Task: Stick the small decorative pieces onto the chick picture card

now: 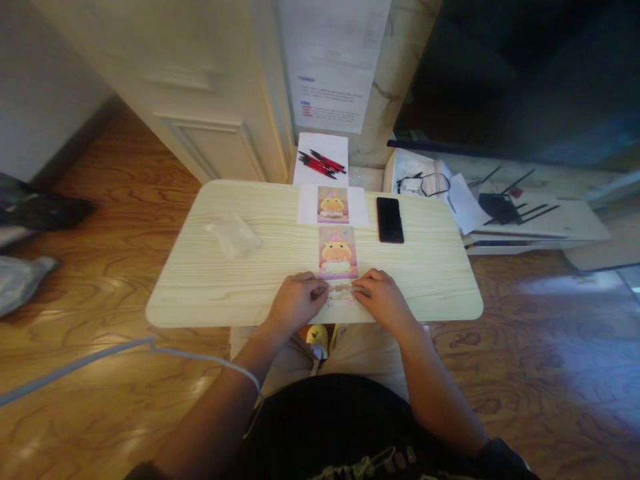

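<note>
My left hand [299,301] and my right hand [385,299] are close together near the table's front edge. Fingers pinched, they grip opposite sides of a small, thin, see-through sheet [341,295] with pinkish marks, perhaps stickers; its details are too small to read. Just beyond it lies a pink card [338,253] with a yellow cartoon animal, flat on the table. A second card with a similar picture [333,204] rests farther back on white paper [357,205].
The pale wood table [200,287] has rounded corners. On it are a translucent plastic bag [234,235] at left and a black phone [390,220] at right. Red and black pens [323,164] lie behind the table. A grey cable [205,357] crosses by my left forearm.
</note>
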A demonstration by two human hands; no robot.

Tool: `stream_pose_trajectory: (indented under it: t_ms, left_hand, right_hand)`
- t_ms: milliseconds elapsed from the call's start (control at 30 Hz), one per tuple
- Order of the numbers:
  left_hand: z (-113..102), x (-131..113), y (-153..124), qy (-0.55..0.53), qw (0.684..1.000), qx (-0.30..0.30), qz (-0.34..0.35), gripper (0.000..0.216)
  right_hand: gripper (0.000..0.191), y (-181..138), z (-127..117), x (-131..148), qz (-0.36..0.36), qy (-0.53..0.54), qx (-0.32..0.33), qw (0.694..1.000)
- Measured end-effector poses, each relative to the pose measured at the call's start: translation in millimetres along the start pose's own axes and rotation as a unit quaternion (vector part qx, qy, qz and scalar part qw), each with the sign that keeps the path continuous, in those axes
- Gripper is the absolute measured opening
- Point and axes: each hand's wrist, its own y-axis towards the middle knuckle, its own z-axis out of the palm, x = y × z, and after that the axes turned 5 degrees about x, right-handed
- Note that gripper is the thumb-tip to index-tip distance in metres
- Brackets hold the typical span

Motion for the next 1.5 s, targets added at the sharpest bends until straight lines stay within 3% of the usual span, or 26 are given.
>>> stream_pose_trajectory:
  t_ms: [333, 700, 1100, 1500]
  left_hand:
    - [-4.9, -4.3, 3.4, 0.023, 1.0, 0.011, 0.007, 0.02]
    - [-4.4, -8.5, 5.5, 0.074, 0.996, 0.04, 0.021, 0.019]
    - [-3.4, -7.7, 4.1, 0.075, 0.997, 0.032, 0.01, 0.021]
    - [-11.1, 2.8, 29.1, 0.099, 0.995, 0.01, -0.001, 0.019]
  right_hand:
    - [0.019, 5.5, -4.6, 0.2, -0.003, 0.001, 0.028, 1.0]
    - [0.006, 10.9, -3.6, 2.7, -0.003, -0.002, 0.036, 0.999]
    - [0.008, 14.3, -5.7, 3.2, -0.018, -0.01, 0.033, 0.999]
    - [0.007, 53.7, -17.0, -1.3, -0.03, -0.026, 0.034, 0.999]
